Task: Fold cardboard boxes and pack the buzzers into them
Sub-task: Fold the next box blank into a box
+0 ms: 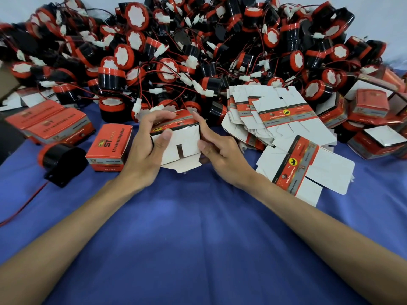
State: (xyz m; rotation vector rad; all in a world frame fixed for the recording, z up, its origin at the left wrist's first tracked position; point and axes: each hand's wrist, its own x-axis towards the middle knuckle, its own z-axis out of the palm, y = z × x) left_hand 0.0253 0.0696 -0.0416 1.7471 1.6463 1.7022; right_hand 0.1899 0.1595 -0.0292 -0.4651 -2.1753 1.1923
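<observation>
Both the left hand (145,148) and right hand (222,150) grip a half-folded cardboard box (185,139) between them, near the buzzers (136,16).

Hidden and cropped
Box (178,142) contents unseen; red wire (22,205) exits left edge; right-edge boxes (371,105) blurred; flat carton (308,170) print illegible.
</observation>
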